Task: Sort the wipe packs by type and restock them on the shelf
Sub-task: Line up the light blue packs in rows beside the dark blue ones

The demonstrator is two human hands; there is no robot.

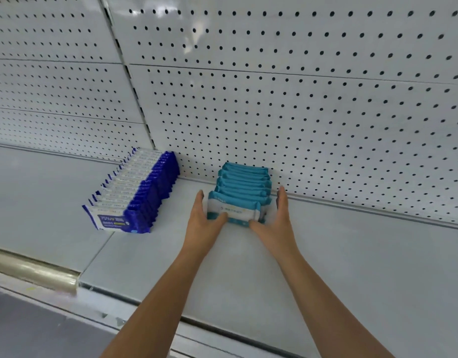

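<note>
A row of teal packs (pixel 244 187) stands on edge on the white shelf (pixel 339 259), its far end at the pegboard (pixel 300 112). The left hand (pixel 200 220) and right hand (pixel 275 220) press flat against the row's two sides, fingers straight and thumbs on the front pack. A longer row of blue packs (pixel 147 192) stands apart to the left.

white shelf (pixel 326 254), row of dk-blue packs (pixel 134 195), row of teal packs (pixel 244 184)

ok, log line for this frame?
teal row: upright on shelf | left hand: flat on its left side | right hand: flat on its right side | dark-blue row: apart, untouched | stage: squaring teal row
</note>
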